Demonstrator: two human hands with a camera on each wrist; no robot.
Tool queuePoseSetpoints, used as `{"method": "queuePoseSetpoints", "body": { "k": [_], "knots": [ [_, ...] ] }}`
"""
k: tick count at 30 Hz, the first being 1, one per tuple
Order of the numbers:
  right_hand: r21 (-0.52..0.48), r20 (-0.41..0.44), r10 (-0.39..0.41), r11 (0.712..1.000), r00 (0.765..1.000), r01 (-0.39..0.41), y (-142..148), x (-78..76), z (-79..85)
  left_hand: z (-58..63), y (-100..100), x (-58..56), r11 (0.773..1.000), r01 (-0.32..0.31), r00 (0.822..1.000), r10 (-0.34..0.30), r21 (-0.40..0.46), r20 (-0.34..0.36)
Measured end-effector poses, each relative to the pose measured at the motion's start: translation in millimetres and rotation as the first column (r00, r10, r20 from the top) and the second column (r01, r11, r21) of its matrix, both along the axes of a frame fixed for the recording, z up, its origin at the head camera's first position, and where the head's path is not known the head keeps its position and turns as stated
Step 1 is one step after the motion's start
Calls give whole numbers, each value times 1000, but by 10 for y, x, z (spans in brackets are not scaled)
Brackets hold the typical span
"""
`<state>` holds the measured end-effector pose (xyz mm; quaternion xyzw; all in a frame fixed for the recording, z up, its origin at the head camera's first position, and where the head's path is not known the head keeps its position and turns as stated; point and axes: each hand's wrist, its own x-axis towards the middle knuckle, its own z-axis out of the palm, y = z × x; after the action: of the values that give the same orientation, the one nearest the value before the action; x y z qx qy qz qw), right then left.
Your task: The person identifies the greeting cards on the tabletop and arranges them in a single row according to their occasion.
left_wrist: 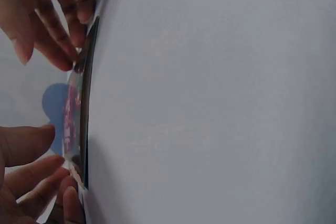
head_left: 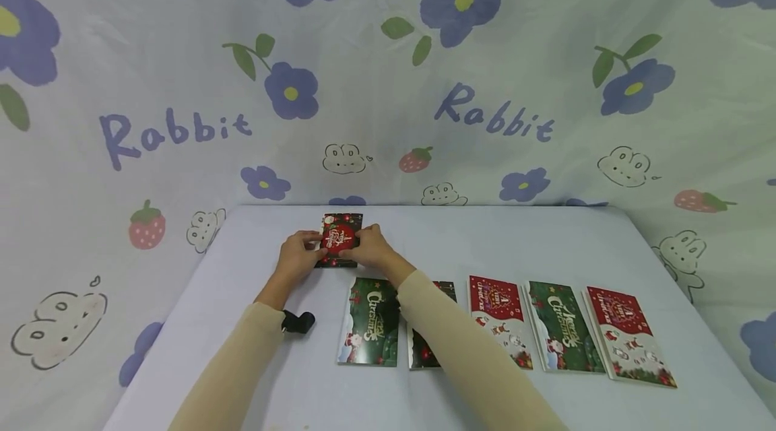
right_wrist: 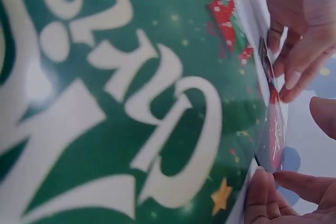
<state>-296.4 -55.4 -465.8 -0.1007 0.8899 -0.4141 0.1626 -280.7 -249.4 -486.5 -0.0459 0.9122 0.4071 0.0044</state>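
Toward the back of the white table is a dark Christmas card [head_left: 338, 241] with a red round centre and pale lettering. My left hand [head_left: 298, 256] holds its left edge, and my right hand [head_left: 371, 247] holds the right edge. In the left wrist view the card [left_wrist: 79, 114] shows almost edge-on, close over the table, between the left hand [left_wrist: 31, 182] below and the right hand [left_wrist: 50, 14] above. The right wrist view has fingertips of the left hand [right_wrist: 299, 35] and right hand [right_wrist: 273, 198] at opposite ends of the card [right_wrist: 275, 129].
Nearer on the white table [head_left: 327, 397] lies a row of cards: a green one [head_left: 368, 323], a dark one [head_left: 423, 350] partly under the right sleeve, a red-and-white one [head_left: 500, 320], another green one [head_left: 564, 326] and another red-and-white one [head_left: 630, 337]. A patterned cloth [head_left: 388, 81] hangs behind.
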Motion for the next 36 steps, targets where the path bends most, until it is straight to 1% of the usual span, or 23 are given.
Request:
{"method": "queuePoseSetpoints", "body": {
  "k": [5,9,13,15,18,22,26,29,33,36],
  "knots": [
    [-59,5,-36,998,999,36,81,21,54,43,21,44,1000,-29,999,28,-7,-44],
    [-112,-13,-50,993,999,48,185,40,112,118,57,77,998,-54,993,52,-12,-107],
    [-149,-36,-46,988,998,40,337,85,204,217,145,134,999,-44,988,41,-17,-148],
    [-169,-40,-45,985,998,38,434,121,257,269,223,177,1000,-24,990,23,-5,-143],
    [-175,-51,-53,984,997,43,590,180,311,327,368,247,1000,15,991,-14,8,-136],
    [-148,-82,-56,988,995,44,820,284,349,388,602,371,996,80,989,-76,27,-129],
    [-129,-123,-69,990,990,53,1071,423,361,426,857,507,986,148,985,-140,79,-103],
    [-128,-120,-92,989,989,77,1233,541,347,416,1035,590,977,186,980,-177,105,-87],
    [-118,-106,-124,987,987,111,1404,677,316,373,1239,682,965,234,971,-226,115,-84],
    [-112,-122,-144,985,982,130,1513,748,287,335,1358,755,955,263,964,-253,136,-83]
  ]
}}
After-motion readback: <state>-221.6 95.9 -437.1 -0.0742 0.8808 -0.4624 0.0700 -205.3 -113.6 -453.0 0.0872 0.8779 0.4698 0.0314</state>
